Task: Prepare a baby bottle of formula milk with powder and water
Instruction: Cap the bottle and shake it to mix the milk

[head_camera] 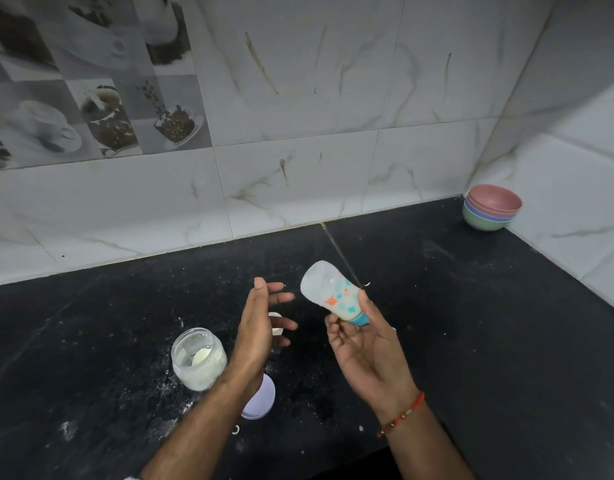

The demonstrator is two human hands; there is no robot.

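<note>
jar (199,362) left of lid (260,398), bowls (491,211) far right

Your right hand (362,344) holds a translucent plastic baby bottle (329,294), frosted in look, with printed teal and orange marks and a smooth teal plastic collar. On the black stone counter (471,323), a matt speckled surface dusted with white powder, stands a clear, glossy powder jar (199,362), its inner wall coated with powder. The flat white lid (260,398) looks like smooth plastic. Glossy marbled ceramic wall tiles (298,150) stand behind; stacked matt pastel bowls (491,211) fill the corner.
</note>
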